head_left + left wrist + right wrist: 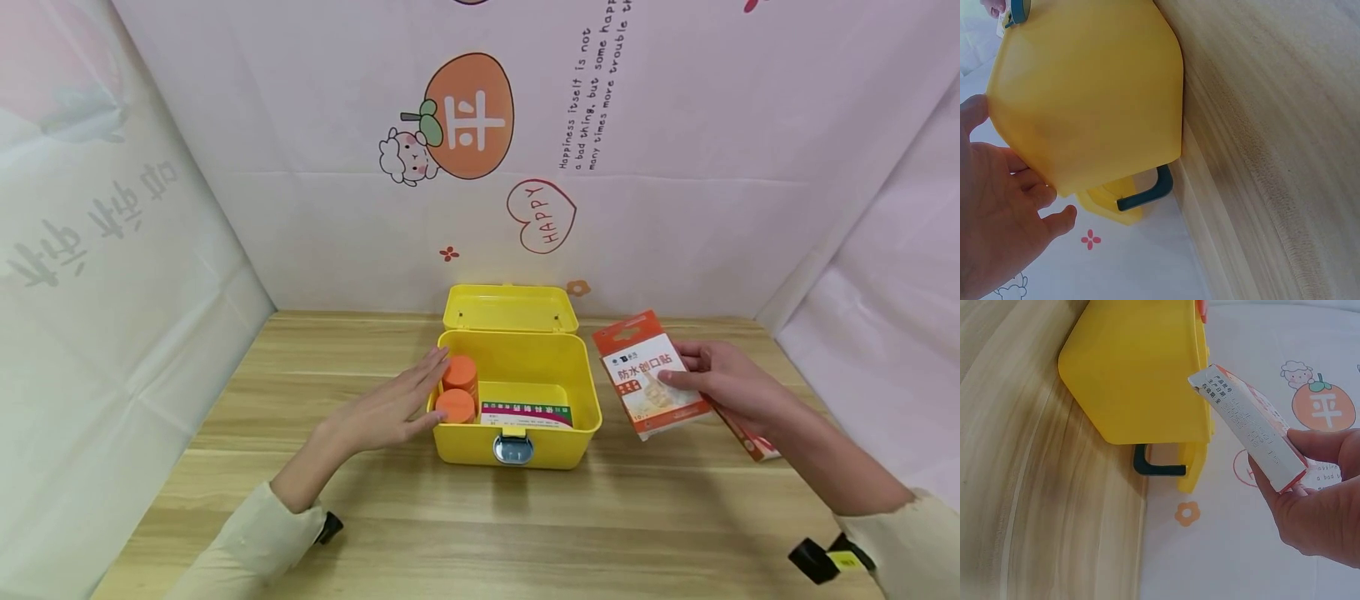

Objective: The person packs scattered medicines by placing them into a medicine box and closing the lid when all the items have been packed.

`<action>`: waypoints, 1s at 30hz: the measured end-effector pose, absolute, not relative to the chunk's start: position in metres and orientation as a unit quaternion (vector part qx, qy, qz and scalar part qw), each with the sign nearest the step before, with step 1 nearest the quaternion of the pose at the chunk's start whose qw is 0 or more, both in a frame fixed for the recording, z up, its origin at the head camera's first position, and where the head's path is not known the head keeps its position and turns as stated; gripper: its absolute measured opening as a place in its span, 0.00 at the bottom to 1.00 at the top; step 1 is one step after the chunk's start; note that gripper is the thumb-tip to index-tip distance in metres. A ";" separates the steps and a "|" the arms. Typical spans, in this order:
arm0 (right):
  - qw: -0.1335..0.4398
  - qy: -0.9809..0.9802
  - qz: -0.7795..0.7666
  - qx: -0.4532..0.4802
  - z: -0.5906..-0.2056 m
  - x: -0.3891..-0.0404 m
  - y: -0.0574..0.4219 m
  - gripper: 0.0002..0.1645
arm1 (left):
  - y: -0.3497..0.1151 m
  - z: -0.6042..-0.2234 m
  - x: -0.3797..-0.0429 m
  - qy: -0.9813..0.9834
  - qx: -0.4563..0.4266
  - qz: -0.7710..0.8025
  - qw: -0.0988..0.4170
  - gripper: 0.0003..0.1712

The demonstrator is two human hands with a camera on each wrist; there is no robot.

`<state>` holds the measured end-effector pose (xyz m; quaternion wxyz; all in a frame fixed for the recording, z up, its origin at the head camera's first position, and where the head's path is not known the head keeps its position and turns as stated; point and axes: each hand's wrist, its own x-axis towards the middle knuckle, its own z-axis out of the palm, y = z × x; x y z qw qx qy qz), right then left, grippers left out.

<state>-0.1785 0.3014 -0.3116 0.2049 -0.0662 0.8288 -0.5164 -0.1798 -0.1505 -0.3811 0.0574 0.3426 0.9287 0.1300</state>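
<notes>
Through the head view I have a yellow box (457, 446) standing on the wooden surface (465, 542), its lid (510, 310) swung open at the back and a metallic latch (513, 450) on its front. Inside I see two orange containers (455, 406) in the left part, one in front of the other, and a white, magenta and green carton (527, 415) along the front wall. My left hand (386, 412) is extended, fingers nearly straight, touching the box's left side. My right hand (723, 383) pinches an orange-and-white carton (637, 396) between thumb and fingers, tilted and apart from the box, to its right. A second orange-and-white packet (753, 442) shows beyond that hand, partly hidden by it. On the left wrist view, the left hand's fingers lie at the box's rim, and a dark handle (1167, 181) juts past the box's back edge. On the right wrist view, I get the pinched carton's narrow side, with small dark print, the box behind it.
</notes>
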 end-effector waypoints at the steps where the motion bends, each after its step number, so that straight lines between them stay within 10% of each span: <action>1: 0.205 0.828 -0.517 -0.066 -0.311 -0.178 0.300 0.43 | -0.151 -0.381 -0.180 0.929 0.343 0.131 0.058 0.46; 30: 0.216 0.846 -0.481 -0.084 -0.296 -0.179 0.270 0.43 | -0.151 -0.382 -0.180 0.930 0.337 0.134 0.065 0.47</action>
